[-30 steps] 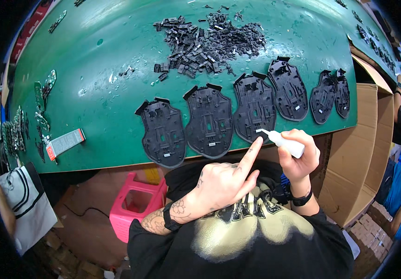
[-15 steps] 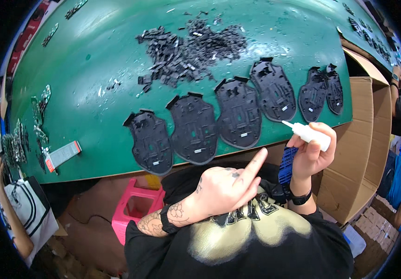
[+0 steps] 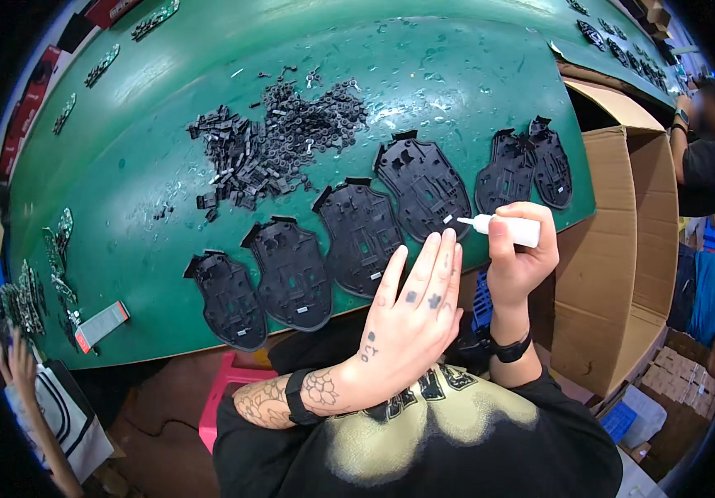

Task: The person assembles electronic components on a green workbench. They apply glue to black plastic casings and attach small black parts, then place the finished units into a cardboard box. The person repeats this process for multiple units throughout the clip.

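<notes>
Calling it left to right. Grey box [image 3: 104,325] with a red end lies aslant on the table [image 3: 117,232], well apart from the rest. Then shell 1 [image 3: 226,295], shell 2 [image 3: 287,270] and shell 3 [image 3: 353,220], all black, row climbing rightward; pile [image 3: 316,120] of small black parts beyond.

Left hand [image 3: 411,303]: palm down, fingers straight and close together, nothing seen in it. Fingertips at the near end of shell 4 [image 3: 415,170]; can't tell if touching. Shell 4's long axis runs away from the person, far end leaning left.

Right hand [image 3: 519,270] grips the white bottle [image 3: 526,232], thumb against fingers, bottle roughly sideways, nozzle pointing left. Key relation: shell 4 is left of and beyond the right hand, nozzle tip right by its near right edge. Left hand is nearer; right gets there only via the nozzle.

Shell 5 [image 3: 507,170] and shell 6 [image 3: 550,170] sit side by side, then the carton [image 3: 602,290].

Writing: mark on the box's red end; tiny pale labels on shells 1–4 and 6, unreadable. Bottle: no print visible.
</notes>
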Demonstrator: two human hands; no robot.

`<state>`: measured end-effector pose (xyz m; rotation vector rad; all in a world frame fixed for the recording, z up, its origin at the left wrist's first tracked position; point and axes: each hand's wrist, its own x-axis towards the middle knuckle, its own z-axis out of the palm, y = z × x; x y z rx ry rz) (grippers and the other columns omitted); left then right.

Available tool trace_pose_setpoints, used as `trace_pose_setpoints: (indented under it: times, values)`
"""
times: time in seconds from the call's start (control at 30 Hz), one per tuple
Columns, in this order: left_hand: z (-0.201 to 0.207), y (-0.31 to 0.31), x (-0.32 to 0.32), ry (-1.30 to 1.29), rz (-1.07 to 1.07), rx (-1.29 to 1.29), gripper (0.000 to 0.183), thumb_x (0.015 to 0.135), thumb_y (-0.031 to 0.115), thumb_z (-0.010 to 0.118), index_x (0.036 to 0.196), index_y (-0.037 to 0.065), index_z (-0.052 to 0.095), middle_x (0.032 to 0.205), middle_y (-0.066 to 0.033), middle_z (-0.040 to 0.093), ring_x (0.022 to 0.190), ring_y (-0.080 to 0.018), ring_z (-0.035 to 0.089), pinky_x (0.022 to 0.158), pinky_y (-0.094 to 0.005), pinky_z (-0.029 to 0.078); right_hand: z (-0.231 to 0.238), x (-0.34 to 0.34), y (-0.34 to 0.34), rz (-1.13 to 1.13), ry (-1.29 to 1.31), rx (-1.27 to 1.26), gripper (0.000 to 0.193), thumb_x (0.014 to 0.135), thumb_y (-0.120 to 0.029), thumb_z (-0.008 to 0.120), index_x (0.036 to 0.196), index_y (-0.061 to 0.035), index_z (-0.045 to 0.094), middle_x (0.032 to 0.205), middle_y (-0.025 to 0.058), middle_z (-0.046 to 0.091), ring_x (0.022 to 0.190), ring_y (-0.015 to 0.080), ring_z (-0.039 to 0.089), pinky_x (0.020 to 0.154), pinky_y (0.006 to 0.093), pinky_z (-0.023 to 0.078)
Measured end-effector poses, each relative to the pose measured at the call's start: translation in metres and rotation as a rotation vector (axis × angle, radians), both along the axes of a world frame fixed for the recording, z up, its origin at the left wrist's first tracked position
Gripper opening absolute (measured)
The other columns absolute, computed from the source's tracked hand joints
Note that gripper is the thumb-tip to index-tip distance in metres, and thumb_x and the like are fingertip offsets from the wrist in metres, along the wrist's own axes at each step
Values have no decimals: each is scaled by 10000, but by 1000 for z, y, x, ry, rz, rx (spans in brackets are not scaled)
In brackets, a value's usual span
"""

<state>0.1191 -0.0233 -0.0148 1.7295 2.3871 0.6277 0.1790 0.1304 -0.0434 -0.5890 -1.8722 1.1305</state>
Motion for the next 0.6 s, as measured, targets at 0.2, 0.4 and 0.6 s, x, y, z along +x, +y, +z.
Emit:
trace_pose_setpoints:
  times: [0.2, 0.4, 0.6]
  values:
    - [-1, 0, 1, 55, -7, -36, 662, 781, 313, 662, 1309, -61, 520, 1428, -183, 437, 1359, -269, 378, 1131, -484, 254, 1, -4, 1, 29, -87, 35, 161, 799, -52, 748, 897, -17, 625, 751, 34, 670, 623, 59, 602, 557, 204, 466]
    - [-3, 0, 1, 81, -3, -43, 646, 768, 306, 666, 1286, -60, 543, 1428, -172, 442, 1356, -266, 384, 1130, -486, 258, -3, -4, -1, 19, -93, 46, 162, 792, -60, 756, 884, -18, 629, 762, 56, 679, 625, 88, 626, 559, 220, 482]
    - [-1, 0, 1, 81, -6, -38, 644, 767, 299, 667, 1281, -67, 541, 1427, -178, 441, 1353, -267, 388, 1125, -489, 266, 0, -3, -1, 20, -106, 89, 162, 788, -63, 758, 871, -22, 626, 776, 58, 679, 633, 87, 623, 566, 223, 485]
